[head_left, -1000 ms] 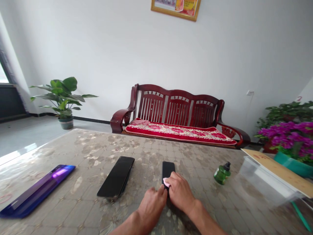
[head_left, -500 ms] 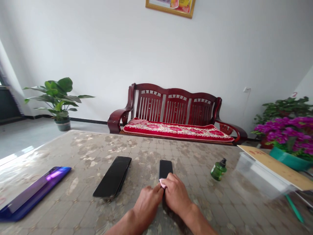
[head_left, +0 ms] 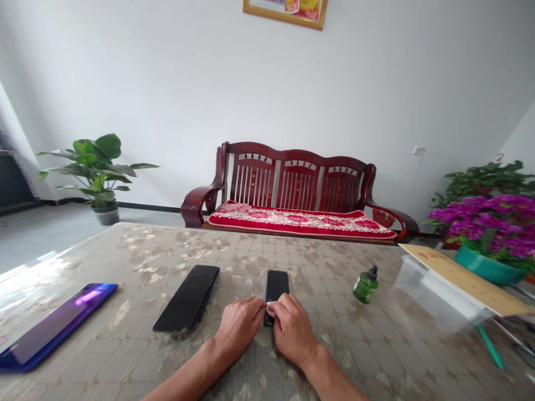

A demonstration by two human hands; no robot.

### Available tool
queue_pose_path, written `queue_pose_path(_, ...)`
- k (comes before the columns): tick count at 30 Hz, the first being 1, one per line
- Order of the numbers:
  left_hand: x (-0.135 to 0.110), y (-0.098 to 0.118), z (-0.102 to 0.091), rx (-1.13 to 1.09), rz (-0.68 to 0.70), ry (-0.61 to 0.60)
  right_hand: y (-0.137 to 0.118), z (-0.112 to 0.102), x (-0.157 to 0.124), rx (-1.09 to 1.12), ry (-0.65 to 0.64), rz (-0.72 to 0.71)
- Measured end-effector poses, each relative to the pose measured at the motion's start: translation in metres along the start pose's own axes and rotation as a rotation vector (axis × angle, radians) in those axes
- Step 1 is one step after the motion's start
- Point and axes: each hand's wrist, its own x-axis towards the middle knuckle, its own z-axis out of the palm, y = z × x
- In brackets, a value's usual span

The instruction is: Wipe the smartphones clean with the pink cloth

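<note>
A small black phone [head_left: 277, 283] lies face up on the table, its lower part partly covered by my hands. My right hand [head_left: 292, 328] is closed on a small pale pink cloth [head_left: 271, 306] over the phone. From the left, my left hand [head_left: 239, 322] reaches in with curled fingers, thumb and fingertips pinched at the cloth's end beside the phone's left edge. The exact grip of those fingertips is partly hidden. Left of my hands lies a larger black phone [head_left: 188, 298], seemingly atop another thin dark piece. A green pump bottle [head_left: 365, 286] stands to the right.
A shiny purple-blue phone [head_left: 62, 323] lies at the far left of the patterned table [head_left: 137, 250]. On the right are a clear plastic box [head_left: 434, 295] under a tan board [head_left: 463, 278], a green pen-like stick [head_left: 490, 346] and purple flowers in a teal pot [head_left: 489, 266]. Beyond stands a wooden bench [head_left: 298, 184].
Both hands have shifted slightly up and left in view; the left wrist has swung out to the left. More of the small phone's lower end shows between them. The view has moved a little.
</note>
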Motion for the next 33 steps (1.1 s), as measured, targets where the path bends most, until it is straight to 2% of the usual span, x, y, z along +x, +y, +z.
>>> queue_pose_path(7,0.01,0.004,-0.018,0.153,0.156,-0.134,-0.002,-0.002,-0.001,-0.031,-0.056,-0.169)
queue_pose_path(15,0.044,0.003,-0.025,0.29,0.209,-0.192,-0.005,-0.002,0.001,-0.097,-0.059,-0.167)
queue_pose_path(18,0.059,0.002,-0.022,0.321,0.348,-0.179,-0.007,-0.001,0.002,-0.123,-0.079,-0.141)
queue_pose_path(20,0.068,0.0,-0.016,0.355,0.478,-0.171,-0.009,-0.001,0.002,-0.139,-0.093,-0.118)
queue_pose_path(22,0.076,-0.001,-0.008,0.364,0.544,-0.172,-0.011,-0.001,0.002,-0.153,-0.099,-0.097)
queue_pose_path(27,0.086,-0.001,0.004,0.358,0.505,-0.18,-0.007,-0.007,0.004,-0.172,-0.11,-0.051)
queue_pose_path(33,0.088,-0.005,-0.009,0.371,0.392,-0.218,0.003,-0.014,0.007,-0.221,-0.12,-0.021)
